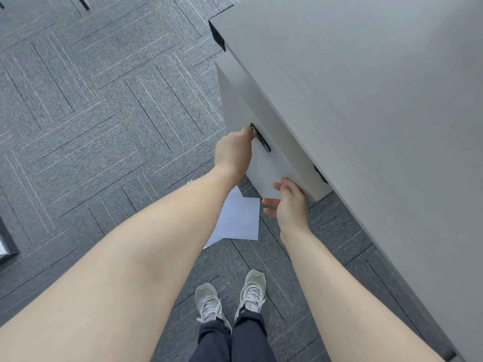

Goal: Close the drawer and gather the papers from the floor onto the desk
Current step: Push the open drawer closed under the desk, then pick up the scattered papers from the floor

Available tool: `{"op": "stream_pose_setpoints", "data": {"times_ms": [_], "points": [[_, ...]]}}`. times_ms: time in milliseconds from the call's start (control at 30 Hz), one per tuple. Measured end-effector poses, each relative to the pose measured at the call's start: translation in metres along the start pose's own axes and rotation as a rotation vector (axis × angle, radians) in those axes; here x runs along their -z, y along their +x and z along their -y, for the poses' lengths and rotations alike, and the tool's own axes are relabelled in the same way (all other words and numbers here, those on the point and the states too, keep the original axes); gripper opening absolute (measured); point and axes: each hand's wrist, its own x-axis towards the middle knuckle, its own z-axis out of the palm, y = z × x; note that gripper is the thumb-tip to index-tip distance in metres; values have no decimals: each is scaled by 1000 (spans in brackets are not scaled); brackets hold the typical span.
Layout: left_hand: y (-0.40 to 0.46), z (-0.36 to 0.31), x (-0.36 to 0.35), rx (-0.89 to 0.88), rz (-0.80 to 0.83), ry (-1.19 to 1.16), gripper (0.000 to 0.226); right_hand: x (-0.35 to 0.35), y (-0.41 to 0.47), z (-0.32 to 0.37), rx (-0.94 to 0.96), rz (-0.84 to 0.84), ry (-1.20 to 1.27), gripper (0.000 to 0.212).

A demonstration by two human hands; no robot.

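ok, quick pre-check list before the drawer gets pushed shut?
1. Left hand on the drawer front at the dark handle: ok.
2. Right hand at the drawer's lower corner, fingers spread: ok.
3. Fingers out of the closing gap: cannot tell.
4. Drawer contents sitting clear: cannot tell, interior hidden.
5. Papers on the carpet, below the drawer: not ok, not yet gathered.
6. Shoes off the papers: ok.

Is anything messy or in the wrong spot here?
Yes. White papers lie scattered on the carpet below the drawer, overlapping at odd angles. The left hand is at the drawer's handle; the right hand touches its lower corner.
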Motion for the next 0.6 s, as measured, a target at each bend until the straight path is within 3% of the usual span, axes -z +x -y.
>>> {"op": "stream_pose_setpoints", "data": {"times_ms": [100, 200, 300, 467, 600], "points": [[0, 4, 0, 127, 65, -401, 13, -1, -2, -2, 9, -2, 2, 41], [-7, 11, 4, 232, 155, -595, 31, -8, -8, -2, 10, 12, -10, 39], [-48, 49, -14, 375, 181, -665, 43, -20, -21, -11, -22, 82, -147, 34], [-171, 154, -67, 596, 381, -568, 27, -49, -34, -65, -132, 269, -489, 28], [-224, 260, -130, 834, 343, -544, 27, -97, 3, -161, -243, 379, -638, 23]]}}
